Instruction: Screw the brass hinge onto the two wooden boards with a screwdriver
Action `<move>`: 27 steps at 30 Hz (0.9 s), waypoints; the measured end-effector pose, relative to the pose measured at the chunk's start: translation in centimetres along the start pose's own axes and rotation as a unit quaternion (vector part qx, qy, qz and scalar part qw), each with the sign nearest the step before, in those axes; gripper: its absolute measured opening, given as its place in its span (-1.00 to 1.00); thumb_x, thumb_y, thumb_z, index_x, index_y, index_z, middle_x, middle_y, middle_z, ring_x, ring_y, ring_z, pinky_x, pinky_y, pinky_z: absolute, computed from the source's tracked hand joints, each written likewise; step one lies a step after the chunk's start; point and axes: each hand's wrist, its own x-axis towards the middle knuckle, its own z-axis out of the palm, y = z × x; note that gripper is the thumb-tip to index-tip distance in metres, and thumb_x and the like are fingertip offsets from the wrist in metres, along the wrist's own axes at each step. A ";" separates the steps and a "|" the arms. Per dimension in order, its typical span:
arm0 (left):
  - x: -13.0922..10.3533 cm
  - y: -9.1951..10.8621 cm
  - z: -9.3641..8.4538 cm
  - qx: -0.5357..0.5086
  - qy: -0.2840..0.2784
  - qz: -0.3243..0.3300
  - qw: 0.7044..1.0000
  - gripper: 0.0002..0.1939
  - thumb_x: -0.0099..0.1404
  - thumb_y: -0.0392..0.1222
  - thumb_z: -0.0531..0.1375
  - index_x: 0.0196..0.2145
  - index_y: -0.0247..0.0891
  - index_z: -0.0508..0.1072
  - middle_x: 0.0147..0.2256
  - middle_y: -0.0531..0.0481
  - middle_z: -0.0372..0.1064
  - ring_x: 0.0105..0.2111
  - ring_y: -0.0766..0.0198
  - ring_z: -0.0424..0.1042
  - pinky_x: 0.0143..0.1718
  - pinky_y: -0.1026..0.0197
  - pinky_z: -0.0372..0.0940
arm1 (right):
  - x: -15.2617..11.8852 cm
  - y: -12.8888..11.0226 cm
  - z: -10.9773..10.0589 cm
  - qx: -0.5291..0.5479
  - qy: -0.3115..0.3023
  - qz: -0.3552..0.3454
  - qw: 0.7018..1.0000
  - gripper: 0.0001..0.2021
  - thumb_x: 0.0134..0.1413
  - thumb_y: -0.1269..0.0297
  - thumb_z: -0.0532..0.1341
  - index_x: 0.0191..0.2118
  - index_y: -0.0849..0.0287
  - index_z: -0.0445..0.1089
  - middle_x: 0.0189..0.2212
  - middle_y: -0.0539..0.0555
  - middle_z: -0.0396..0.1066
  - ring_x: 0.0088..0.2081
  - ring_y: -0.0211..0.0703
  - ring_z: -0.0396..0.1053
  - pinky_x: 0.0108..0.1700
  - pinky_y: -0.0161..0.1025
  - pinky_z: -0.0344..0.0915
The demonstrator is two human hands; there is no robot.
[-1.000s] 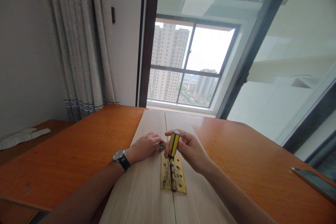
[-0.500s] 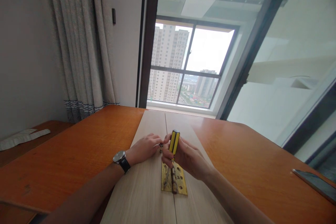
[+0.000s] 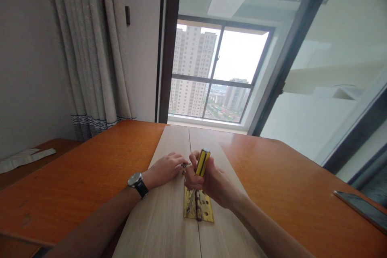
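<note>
My right hand (image 3: 219,183) is closed around the yellow and black handle of a screwdriver (image 3: 203,162). The shaft slants down to the left leaf of a worn brass hinge (image 3: 207,209), its tip near a hole there. The hinge lies flat across the seam between two pale wood boards (image 3: 160,217). My left hand (image 3: 165,170), with a watch on its wrist, rests on the left board, fingertips pinched at a small screw (image 3: 185,165). Other tiny dark screws lie close by, partly hidden by my fingers.
The boards lie on an orange-brown wooden table (image 3: 266,169). A dark flat phone-like object (image 3: 361,209) is at the right edge, and white strips (image 3: 27,159) lie on a lower surface at left. A grey curtain (image 3: 90,48) and a window (image 3: 223,72) are beyond.
The screwdriver handle has tilted further to the right as my right hand turned. My left hand has barely moved, and the whole view has shifted slightly.
</note>
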 end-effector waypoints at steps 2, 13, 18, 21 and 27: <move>0.0 0.0 0.0 0.004 -0.003 -0.002 1.000 -0.79 0.34 -0.40 0.09 -0.13 -0.23 0.44 -0.10 -0.06 0.42 -0.07 0.17 0.35 0.05 0.12 0.27 | 0.0 0.1 -0.2 0.003 0.009 -0.001 1.000 -0.58 0.15 -0.20 0.17 -0.25 0.09 0.19 -0.58 -0.14 0.03 -0.57 -0.32 -0.05 -0.41 -0.32 -0.03; 0.0 -0.3 0.3 0.024 -0.002 0.000 1.000 -0.82 0.32 -0.39 0.09 -0.19 -0.25 0.45 -0.17 -0.05 0.42 -0.11 0.18 0.36 0.03 0.14 0.27 | 0.2 -0.3 0.3 -0.048 -0.048 -0.045 0.997 -0.58 0.18 -0.14 0.17 -0.32 0.20 0.33 -0.48 0.00 0.28 -0.43 -0.22 0.26 -0.33 -0.25 0.16; -0.1 0.1 0.0 0.009 0.004 -0.006 1.000 -0.78 0.34 -0.40 0.07 -0.15 -0.23 0.45 -0.14 -0.04 0.43 -0.09 0.17 0.36 0.00 0.14 0.29 | 0.1 0.2 -0.1 -0.037 -0.029 -0.042 0.998 -0.59 0.24 -0.13 0.11 -0.26 0.19 0.31 -0.60 -0.06 0.24 -0.47 -0.23 0.25 -0.36 -0.28 0.13; -0.1 0.1 0.0 0.010 0.010 -0.016 1.000 -0.77 0.35 -0.39 0.06 -0.11 -0.24 0.44 -0.13 -0.06 0.43 -0.09 0.16 0.37 0.00 0.13 0.29 | 0.0 0.3 -0.2 -0.051 -0.011 -0.050 0.997 -0.58 0.25 -0.14 0.08 -0.17 0.17 0.29 -0.60 -0.08 0.24 -0.51 -0.25 0.22 -0.40 -0.30 0.10; -0.1 -0.3 0.3 0.012 0.000 -0.003 1.000 -0.71 0.35 -0.38 0.09 -0.01 -0.22 0.40 -0.04 -0.08 0.40 -0.02 0.18 0.34 0.09 0.14 0.24 | 0.2 0.1 -0.3 -0.054 -0.013 -0.048 0.997 -0.61 0.25 -0.14 0.08 -0.19 0.14 0.25 -0.59 -0.08 0.22 -0.47 -0.22 0.25 -0.34 -0.27 0.12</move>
